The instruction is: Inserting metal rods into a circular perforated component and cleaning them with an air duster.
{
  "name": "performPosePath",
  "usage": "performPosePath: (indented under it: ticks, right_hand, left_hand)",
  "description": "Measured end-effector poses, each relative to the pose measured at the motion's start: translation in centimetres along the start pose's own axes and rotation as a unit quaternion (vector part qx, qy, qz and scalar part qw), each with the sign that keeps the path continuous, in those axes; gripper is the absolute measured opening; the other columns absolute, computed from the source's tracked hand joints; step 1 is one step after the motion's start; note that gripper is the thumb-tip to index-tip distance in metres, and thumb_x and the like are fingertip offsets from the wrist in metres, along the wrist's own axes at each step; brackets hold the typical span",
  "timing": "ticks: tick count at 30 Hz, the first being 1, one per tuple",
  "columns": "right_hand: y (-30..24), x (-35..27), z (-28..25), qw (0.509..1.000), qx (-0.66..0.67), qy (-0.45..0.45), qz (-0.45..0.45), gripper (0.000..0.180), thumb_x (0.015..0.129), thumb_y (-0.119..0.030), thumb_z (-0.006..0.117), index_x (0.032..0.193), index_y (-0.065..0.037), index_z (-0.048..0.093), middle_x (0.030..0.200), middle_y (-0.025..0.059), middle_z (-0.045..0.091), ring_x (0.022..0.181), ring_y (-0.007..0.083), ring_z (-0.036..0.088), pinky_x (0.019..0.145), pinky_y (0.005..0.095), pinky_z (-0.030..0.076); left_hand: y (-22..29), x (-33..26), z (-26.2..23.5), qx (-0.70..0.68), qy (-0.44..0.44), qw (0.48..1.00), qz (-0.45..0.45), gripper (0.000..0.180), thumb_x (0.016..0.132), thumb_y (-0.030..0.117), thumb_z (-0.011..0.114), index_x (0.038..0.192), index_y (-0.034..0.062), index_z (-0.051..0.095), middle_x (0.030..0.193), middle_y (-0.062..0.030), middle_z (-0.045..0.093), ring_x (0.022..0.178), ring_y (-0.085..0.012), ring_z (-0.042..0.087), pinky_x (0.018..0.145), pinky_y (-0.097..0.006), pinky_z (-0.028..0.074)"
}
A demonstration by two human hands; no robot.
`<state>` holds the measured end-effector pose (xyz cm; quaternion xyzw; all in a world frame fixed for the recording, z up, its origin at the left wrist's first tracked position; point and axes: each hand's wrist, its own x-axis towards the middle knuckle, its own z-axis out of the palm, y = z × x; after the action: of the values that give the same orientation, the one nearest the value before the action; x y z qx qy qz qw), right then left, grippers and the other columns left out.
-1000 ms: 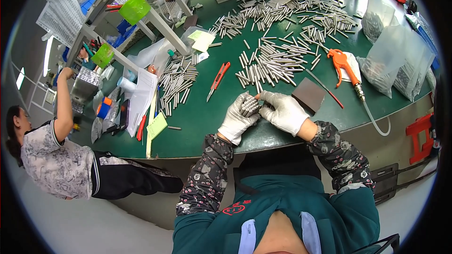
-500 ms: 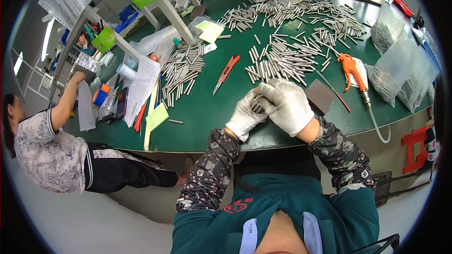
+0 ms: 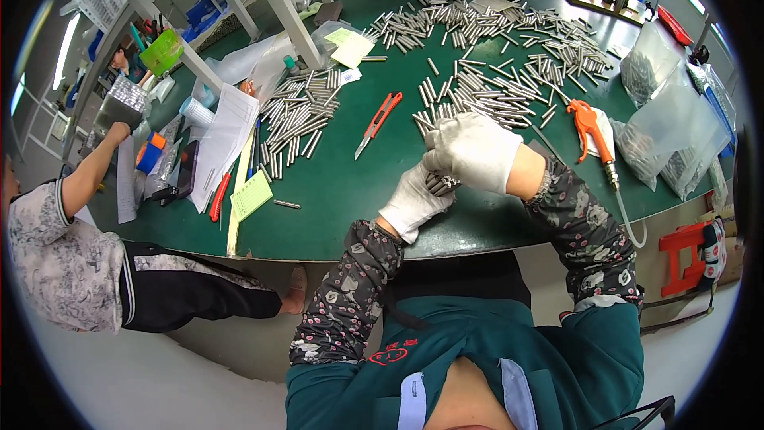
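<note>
My left hand, in a white glove, is closed around a small bundle of metal pins whose ends show between its fingers. Just above it my right hand, gloved too, is curled with its fingertips against the left fingers; what it grips, if anything, is hidden. Right beyond the hands lies a heap of short silvery metal pins on the green table. To the left of the hands rests an orange utility knife with its blade out.
A second pin heap lies left, near a yellow note pad and a lone pin. An orange air gun with a hose and bags of pins stand right. A co-worker is at the left edge.
My right hand has lifted and shifted slightly away from my left palm, baring the pin ends. The whole view has turned a little; the grey plate by the right hand is now covered.
</note>
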<state>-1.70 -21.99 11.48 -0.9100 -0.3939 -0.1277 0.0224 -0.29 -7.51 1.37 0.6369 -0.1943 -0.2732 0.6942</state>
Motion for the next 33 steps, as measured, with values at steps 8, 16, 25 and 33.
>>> performPosePath:
  ticks: [8, 16, 25, 33]
  right_hand:
    - [-0.4, -0.3, 0.4, 0.993, -0.105, 0.052, -0.017, 0.01, 0.067, -0.014, 0.051, 0.069, -0.007, 0.057, 0.073, 0.0053, 0.053, 0.071, 0.0216, 0.054, 0.06, 0.0307, 0.044]
    - [0.4, -1.6, 2.3, 0.93, 0.298, 0.169, 0.136, 0.012, 0.071, -0.01, 0.061, 0.082, -0.005, 0.06, 0.08, 0.0065, 0.056, 0.076, 0.0204, 0.055, 0.069, 0.0311, 0.044]
    - [-0.8, -1.5, 5.0, 0.691, 0.645, 0.167, 0.28, 0.015, 0.072, -0.007, 0.063, 0.084, 0.001, 0.062, 0.08, 0.0043, 0.059, 0.079, 0.0117, 0.055, 0.075, 0.0242, 0.043]
    - [-1.0, -1.3, 6.0, 0.686, 0.629, 0.216, 0.294, 0.013, 0.067, -0.006, 0.068, 0.075, 0.0, 0.06, 0.071, 0.0037, 0.059, 0.066, 0.01, 0.055, 0.063, 0.0222, 0.046]
  left_hand:
    - [0.0, 0.3, -0.2, 0.105, 0.014, 0.994, -0.007, 0.044, 0.065, -0.006, 0.062, 0.104, 0.0051, 0.045, 0.097, -0.0019, 0.056, 0.091, -0.0107, 0.055, 0.08, -0.024, 0.044]
    - [0.9, -0.3, -0.1, -0.034, -0.014, 0.999, 0.017, 0.052, 0.065, -0.008, 0.062, 0.11, 0.0093, 0.044, 0.092, -0.0009, 0.054, 0.077, -0.0097, 0.054, 0.055, -0.02, 0.047]
    - [1.5, -0.5, 0.3, 0.037, 0.012, 0.999, -0.016, 0.049, 0.065, -0.013, 0.059, 0.108, 0.005, 0.044, 0.102, -0.0045, 0.054, 0.086, -0.0122, 0.056, 0.054, -0.02, 0.047]
    - [0.9, -0.2, 0.2, 0.051, 0.021, 0.998, 0.002, 0.046, 0.065, -0.011, 0.061, 0.106, 0.0038, 0.045, 0.092, -0.0035, 0.055, 0.076, -0.011, 0.055, 0.052, -0.021, 0.048]
